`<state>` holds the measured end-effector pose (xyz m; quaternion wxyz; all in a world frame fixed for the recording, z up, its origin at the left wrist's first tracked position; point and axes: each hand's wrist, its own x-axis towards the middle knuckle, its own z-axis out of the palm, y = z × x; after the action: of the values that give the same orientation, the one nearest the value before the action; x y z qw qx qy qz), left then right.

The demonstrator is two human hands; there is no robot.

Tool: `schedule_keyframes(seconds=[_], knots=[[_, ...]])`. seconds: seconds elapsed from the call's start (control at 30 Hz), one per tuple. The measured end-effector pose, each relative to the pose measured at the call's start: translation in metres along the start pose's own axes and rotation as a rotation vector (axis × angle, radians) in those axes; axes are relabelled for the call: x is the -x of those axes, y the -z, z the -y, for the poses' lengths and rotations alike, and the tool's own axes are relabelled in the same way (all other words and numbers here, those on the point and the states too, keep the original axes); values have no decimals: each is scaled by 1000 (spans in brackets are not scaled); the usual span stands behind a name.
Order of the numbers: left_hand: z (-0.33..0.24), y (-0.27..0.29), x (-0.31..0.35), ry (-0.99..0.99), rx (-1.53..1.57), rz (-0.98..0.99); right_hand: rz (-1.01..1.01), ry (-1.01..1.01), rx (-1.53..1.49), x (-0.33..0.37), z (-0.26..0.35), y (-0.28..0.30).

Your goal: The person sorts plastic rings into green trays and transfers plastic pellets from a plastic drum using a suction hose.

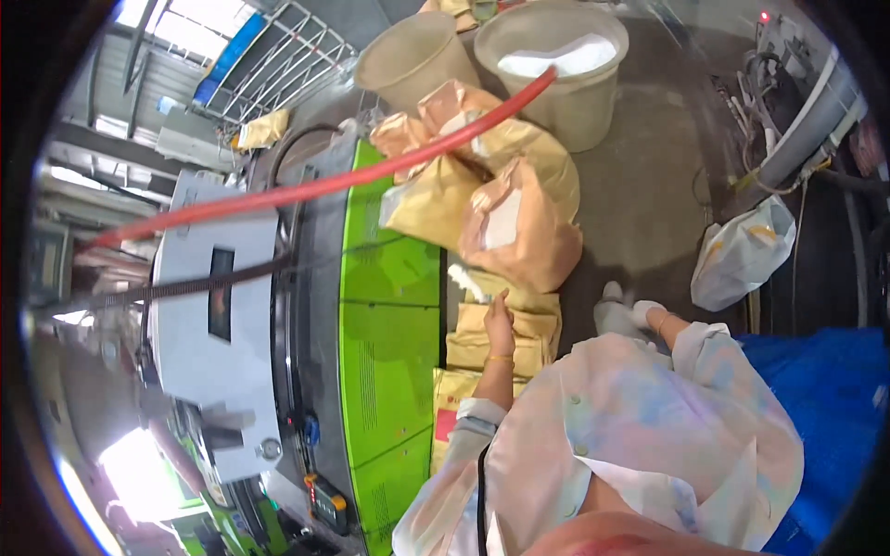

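My left hand, bare with a thin bracelet at the wrist, reaches over folded yellow-brown sacks. Its fingers are bent together at the end of a small crumpled white strip, whose kind I cannot make out. Just beyond stands an opened brown paper sack with pale contents showing at its mouth. More brown sacks crowd behind it. On the other side, my right hand looks whitish and smeared beside my shoe; its fingers cannot be made out.
A red hose arcs across into a large tub of white material. Another tub stands beside it. At left is a green and grey machine. A white plastic bag and blue sheeting lie at right.
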<state>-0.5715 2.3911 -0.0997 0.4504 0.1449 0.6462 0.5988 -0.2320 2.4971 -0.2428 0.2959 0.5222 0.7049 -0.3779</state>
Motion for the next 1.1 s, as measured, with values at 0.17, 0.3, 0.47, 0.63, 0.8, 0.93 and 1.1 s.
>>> schedule_keyframes(seconds=[0.17,0.3,0.47,0.63,0.8,0.93,1.1], knots=[[-15,-84,-84,-23,-54,-120,-110,89,-281,-7,-21,166],[-79,-183,-130,-13,-147,-139,-27,82,-473,-31,-16,280],[-116,-240,-200,-71,-170,-220,-78,238,-688,-86,13,384],[-101,-269,-271,-20,92,-100,33,37,-1241,-146,15,469],[-126,-299,-315,60,-67,-248,164,35,-1234,-212,-3,558],[-130,-297,-343,-132,102,-387,202,26,-1192,-259,42,619],[-165,-319,-370,10,130,-540,270,-53,-1248,-346,86,658]])
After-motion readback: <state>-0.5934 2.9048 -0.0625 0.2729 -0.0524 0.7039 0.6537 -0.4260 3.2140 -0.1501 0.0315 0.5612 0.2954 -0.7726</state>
